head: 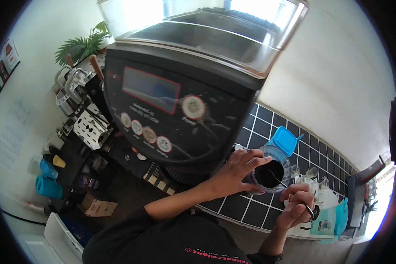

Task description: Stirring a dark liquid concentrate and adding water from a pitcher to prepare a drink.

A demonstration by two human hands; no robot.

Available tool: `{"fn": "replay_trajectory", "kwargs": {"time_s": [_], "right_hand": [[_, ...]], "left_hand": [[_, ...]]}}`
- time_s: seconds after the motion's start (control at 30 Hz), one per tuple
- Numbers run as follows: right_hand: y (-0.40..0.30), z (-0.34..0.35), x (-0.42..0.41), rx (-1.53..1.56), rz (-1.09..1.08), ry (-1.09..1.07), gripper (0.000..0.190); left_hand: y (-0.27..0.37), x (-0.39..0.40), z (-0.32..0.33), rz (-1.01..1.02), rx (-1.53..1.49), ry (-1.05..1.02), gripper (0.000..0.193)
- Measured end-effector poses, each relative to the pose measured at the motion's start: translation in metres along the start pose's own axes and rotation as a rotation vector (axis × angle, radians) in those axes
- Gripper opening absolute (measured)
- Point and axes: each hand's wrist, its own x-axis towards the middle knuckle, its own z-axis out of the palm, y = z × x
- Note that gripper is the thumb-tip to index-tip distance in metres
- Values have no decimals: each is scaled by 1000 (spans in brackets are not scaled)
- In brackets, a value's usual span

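My left hand (242, 168) reaches around the near-left side of a clear ribbed container (287, 165), gripping it with fingers and thumb at the rim. The container's round mouth shows dark contents (267, 175), which I cannot identify. In my right hand (297, 204) is a thin metal utensil (279, 180), perhaps a spoon. Its far end dips into the dark mouth and is hidden there; its shiny handle end sticks out past my fingers. Left of the hands looms a black coffee grinder (171, 109) with a display, round buttons and a clear hopper (198, 39) of dark beans.
Behind the container, a blue-lidded box (283, 140) stands on the black-tiled counter (246, 209). Several small glasses (312, 180) and a teal-lidded pitcher (328, 214) are to the right. Leftward stand a lever espresso machine (89, 128), a turquoise jug (49, 185) and a cardboard box (99, 206).
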Motion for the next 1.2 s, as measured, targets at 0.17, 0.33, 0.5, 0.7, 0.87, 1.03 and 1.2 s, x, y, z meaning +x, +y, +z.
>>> {"fn": "replay_trajectory", "kwargs": {"time_s": [0.17,0.33,0.5,0.7,0.87,1.03,1.2], "right_hand": [[-5,2,2,10,44,-24,52],[-14,0,2,-53,48,-55,53],[-20,-3,7,-151,27,-28,53],[-24,-16,18,-248,-6,-260,13],[-33,-30,24,-237,-163,-316,19],[-41,-40,18,-225,-418,-365,7],[-31,-30,15,-442,-514,-353,13]], "left_hand": [[-2,-3,2,12,-40,37,89],[1,-7,4,21,-96,47,87],[2,-2,3,44,-47,29,85],[1,1,-6,32,49,28,90],[-5,4,-2,39,15,-18,87],[-2,2,-2,20,-1,7,88],[-1,2,-1,25,-50,13,86]]}}
